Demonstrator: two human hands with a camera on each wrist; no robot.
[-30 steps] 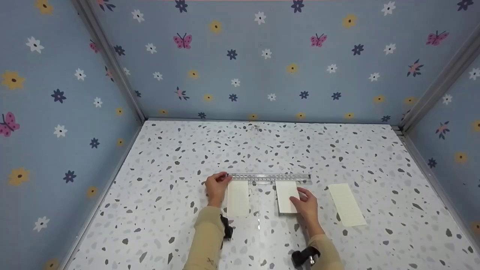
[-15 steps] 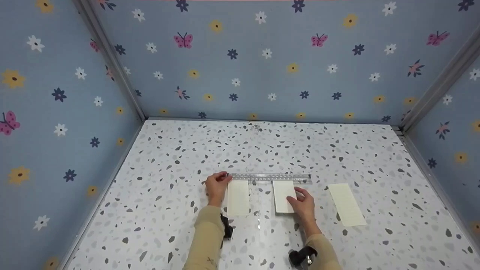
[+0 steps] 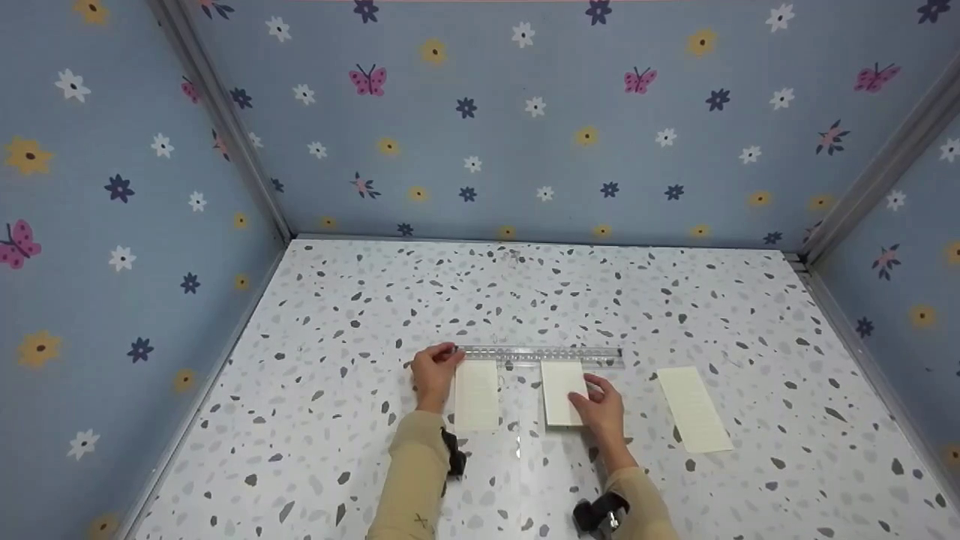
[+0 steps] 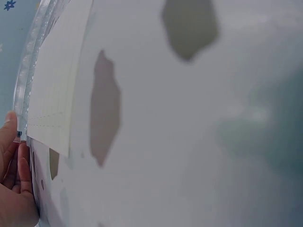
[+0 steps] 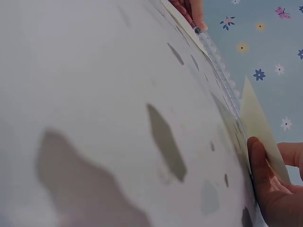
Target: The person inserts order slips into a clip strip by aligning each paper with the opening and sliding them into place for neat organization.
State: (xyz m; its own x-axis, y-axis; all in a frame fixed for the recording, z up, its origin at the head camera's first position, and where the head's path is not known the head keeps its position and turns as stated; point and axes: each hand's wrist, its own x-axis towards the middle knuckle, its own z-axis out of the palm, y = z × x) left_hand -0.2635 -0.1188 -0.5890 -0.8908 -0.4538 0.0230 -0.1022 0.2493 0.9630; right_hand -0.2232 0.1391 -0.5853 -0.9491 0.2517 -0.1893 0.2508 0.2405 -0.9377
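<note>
A clear plastic ruler [image 3: 529, 353] lies crosswise on the speckled table. My left hand [image 3: 433, 377] pinches its left end between thumb and fingers, as the left wrist view also shows. Just below that end a cream lined paper slip [image 3: 476, 395] lies flat along the ruler. My right hand [image 3: 602, 409] holds a second cream paper slip [image 3: 561, 394] by its right side, thumb on top and fingers beneath. This slip is tilted up off the table in the right wrist view, its upper edge close to the ruler.
A third lined paper slip [image 3: 694, 409] lies slanted to the right of my right hand. Blue flowered panels [image 3: 495, 127] wall the table [image 3: 360, 300] at the back and both sides. Each wrist wears a black camera mount [image 3: 454, 454].
My right hand has slid the held paper slip a little to the left along the ruler's lower edge. The left hand and ruler have stayed in place.
</note>
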